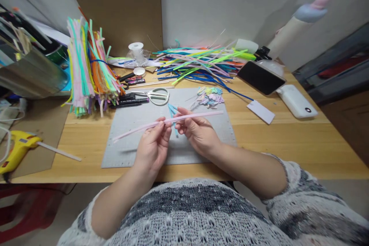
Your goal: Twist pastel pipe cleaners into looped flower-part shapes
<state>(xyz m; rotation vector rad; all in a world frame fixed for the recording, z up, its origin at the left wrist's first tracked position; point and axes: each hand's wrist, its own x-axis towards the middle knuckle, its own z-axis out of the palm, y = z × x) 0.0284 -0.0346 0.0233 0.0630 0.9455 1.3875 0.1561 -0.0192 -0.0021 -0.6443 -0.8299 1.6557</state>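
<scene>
Pale Pink Fuzzy Stem Held Above the Mat

I see the pale pink fuzzy stem [138, 127], slender and gently bowed, above the grey cutting mat [121, 123]; my left hand [154, 144] and right hand [198, 130] both pinch it near its middle.

Black phone [261, 78], white power bank [298, 103] beside it, pale bottle [290, 32], yellow glue gun [20, 147], red stool [34, 211]

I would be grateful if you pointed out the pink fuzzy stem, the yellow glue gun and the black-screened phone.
Pink fuzzy stem [211, 114]: head view, near its right end.
Yellow glue gun [19, 148]: head view, on its body.
Black-screened phone [261, 78]: head view, on its screen.
</scene>
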